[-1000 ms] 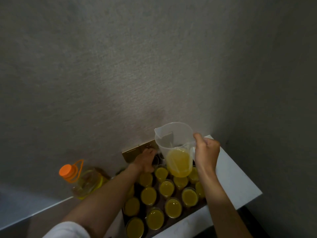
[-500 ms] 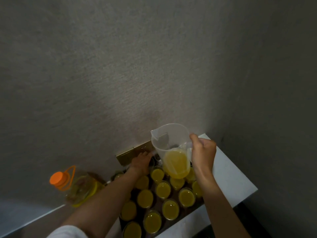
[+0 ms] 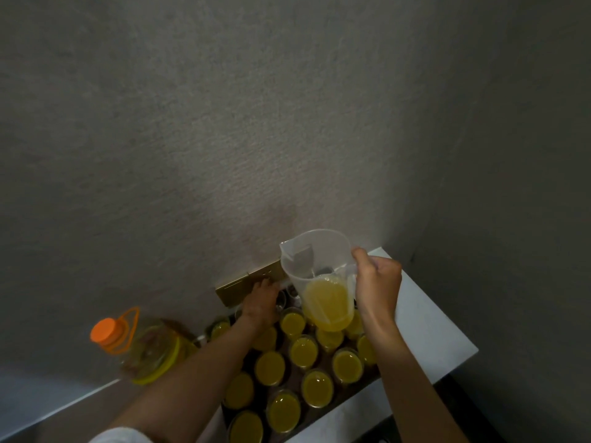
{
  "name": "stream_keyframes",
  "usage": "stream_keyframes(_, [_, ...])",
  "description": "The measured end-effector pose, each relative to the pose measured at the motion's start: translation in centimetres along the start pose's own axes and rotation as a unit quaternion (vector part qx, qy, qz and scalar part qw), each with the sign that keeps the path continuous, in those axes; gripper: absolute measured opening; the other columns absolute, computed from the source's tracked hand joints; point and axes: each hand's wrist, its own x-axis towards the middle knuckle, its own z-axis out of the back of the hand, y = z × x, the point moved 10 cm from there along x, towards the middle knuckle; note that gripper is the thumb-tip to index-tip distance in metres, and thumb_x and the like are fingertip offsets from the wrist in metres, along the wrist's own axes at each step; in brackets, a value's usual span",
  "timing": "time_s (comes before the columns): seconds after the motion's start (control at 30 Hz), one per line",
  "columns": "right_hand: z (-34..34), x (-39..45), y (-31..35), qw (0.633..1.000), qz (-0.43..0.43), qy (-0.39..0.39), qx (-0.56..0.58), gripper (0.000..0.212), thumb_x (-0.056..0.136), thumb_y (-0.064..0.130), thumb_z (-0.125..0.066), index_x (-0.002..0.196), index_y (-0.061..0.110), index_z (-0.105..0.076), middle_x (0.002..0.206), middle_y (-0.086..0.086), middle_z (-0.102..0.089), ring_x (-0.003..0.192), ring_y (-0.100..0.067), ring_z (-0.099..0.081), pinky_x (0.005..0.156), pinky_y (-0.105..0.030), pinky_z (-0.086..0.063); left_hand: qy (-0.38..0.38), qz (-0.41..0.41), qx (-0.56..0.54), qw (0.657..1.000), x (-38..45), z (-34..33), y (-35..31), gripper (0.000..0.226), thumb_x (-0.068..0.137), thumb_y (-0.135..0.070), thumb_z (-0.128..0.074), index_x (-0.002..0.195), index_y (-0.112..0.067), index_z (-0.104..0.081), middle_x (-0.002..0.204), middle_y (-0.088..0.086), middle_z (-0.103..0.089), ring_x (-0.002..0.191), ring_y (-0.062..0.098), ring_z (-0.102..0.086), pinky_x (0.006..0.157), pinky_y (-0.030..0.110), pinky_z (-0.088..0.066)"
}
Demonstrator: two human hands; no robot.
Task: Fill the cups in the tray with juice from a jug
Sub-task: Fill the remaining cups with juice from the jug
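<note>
Jug [image 3: 321,279] upright over the tray's [image 3: 358,386] far rows, spout pointing left, long axis near vertical; lower third holds juice [image 3: 327,306]. Cups [image 3: 303,348] in tray filled with yellow juice. Right hand [image 3: 377,286] grips the jug handle, fingers curled. Left hand [image 3: 260,303] reaches to far cups; grip cannot be told. Bottle [image 3: 140,346] stands left.

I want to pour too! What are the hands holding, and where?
The right hand grips the clear jug by its handle. The left hand rests on a cup at the tray's far end; its grip is unclear.
</note>
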Motion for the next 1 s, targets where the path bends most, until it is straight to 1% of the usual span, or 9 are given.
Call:
stream_keyframes(0.2, [-0.6,-0.1,0.1,1.0,0.005,0.008,0.002,0.052,0.096,0.022,-0.064,0.049,0.012,-0.044,0.049,-0.008,-0.042,0.05,-0.023,-0.041,0.055,-0.036,-0.041,-0.053,-0.022,-0.073,0.996,-0.6,1.8,-0.5,0.073,0.081,-0.031,-0.074,0.146,-0.031,-0.042,0.146,0.002,-0.041,0.135,0.028,-0.036,0.111,0.044,-0.043])
stream_keyframes(0.33, [-1.1,-0.4,0.3,1.0,0.009,0.024,0.007,0.051,0.096,0.02,-0.063,0.049,0.012,-0.043,0.047,-0.006,-0.04,0.049,-0.021,-0.038,0.054,-0.035,-0.039,-0.095,-0.012,-0.132,0.987,-1.2,2.8,-0.3,0.074,0.072,-0.046,-0.064,0.141,-0.035,-0.043,0.14,-0.004,-0.043,0.138,0.024,-0.03,0.118,0.043,-0.032])
stream_keyframes(0.4, [-1.4,-0.7,0.6,0.999,0.014,0.028,0.008,0.052,0.096,0.019,-0.063,0.049,0.013,-0.042,0.046,-0.004,-0.039,0.048,-0.019,-0.037,0.053,-0.034,-0.038,-0.119,0.001,-0.178,0.977,-2.3,3.7,-0.2,0.072,0.072,-0.049,-0.066,0.139,-0.039,-0.042,0.136,-0.006,-0.041,0.136,0.021,-0.03,0.112,0.034,-0.031])
stream_keyframes(0.5, [-1.6,-1.2,0.9,0.999,0.017,0.029,0.011,0.053,0.096,0.018,-0.064,0.047,0.013,-0.041,0.045,-0.002,-0.038,0.047,-0.019,-0.036,0.053,-0.034,-0.038,-0.155,0.012,-0.244,0.957,-4.7,5.7,-0.3,0.068,0.078,-0.052,-0.074,0.137,-0.037,-0.045,0.123,-0.006,-0.036,0.12,0.013,-0.031,0.098,0.026,-0.034])
stream_keyframes(0.6, [-1.9,-1.8,1.2,0.999,0.02,0.034,0.015,0.053,0.095,0.018,-0.064,0.047,0.013,-0.041,0.045,-0.002,-0.038,0.048,-0.02,-0.036,0.053,-0.034,-0.038,-0.187,0.018,-0.285,0.94,-7.0,7.1,0.1,0.066,0.079,-0.059,-0.076,0.135,-0.034,-0.05,0.116,-0.009,-0.036,0.111,0.008,-0.041,0.098,0.025,-0.044])
stream_keyframes(0.7, [-2.2,-2.4,1.5,0.999,0.023,0.039,0.015,0.053,0.094,0.017,-0.064,0.047,0.014,-0.039,0.044,0.001,-0.036,0.048,-0.019,-0.035,0.053,-0.033,-0.036,-0.216,0.034,-0.349,0.911,-9.1,8.2,0.9,0.075,0.077,-0.055,-0.082,0.139,-0.029,-0.049,0.125,-0.009,-0.041,0.118,0.01,-0.049,0.106,0.034,-0.049])
stream_keyframes(0.77, [-2.5,-2.7,1.6,0.999,0.027,0.046,0.013,0.052,0.095,0.017,-0.064,0.048,0.013,-0.041,0.044,0.0,-0.037,0.048,-0.019,-0.036,0.053,-0.033,-0.037,-0.253,0.055,-0.386,0.886,-10.7,9.2,1.6,0.079,0.076,-0.047,-0.086,0.141,-0.026,-0.045,0.133,-0.008,-0.043,0.122,0.011,-0.049,0.105,0.035,-0.049])
stream_keyframes(0.93, [-3.5,-3.5,1.9,0.997,0.039,0.059,0.006,0.049,0.096,0.016,-0.064,0.052,0.003,-0.047,0.048,-0.005,-0.042,0.05,-0.019,-0.038,0.053,-0.032,-0.038,-0.306,0.101,-0.514,0.795,-14.6,10.5,3.1,0.089,0.071,-0.034,-0.092,0.143,-0.023,-0.041,0.132,-0.009,-0.054,0.115,0.002,-0.056,0.086,0.011,-0.046])
stream_keyframes(1.0, [-4.1,-3.8,2.1,0.997,0.043,0.066,0.003,0.048,0.097,0.017,-0.065,0.055,-0.001,-0.051,0.05,-0.008,-0.044,0.05,-0.02,-0.04,0.053,-0.032,-0.038,-0.335,0.117,-0.553,0.754,-15.9,10.6,3.8,0.082,0.071,-0.027,-0.092,0.138,-0.023,-0.044,0.13,-0.008,-0.058,0.112,-0.005,-0.056,0.079,0.004,-0.047])
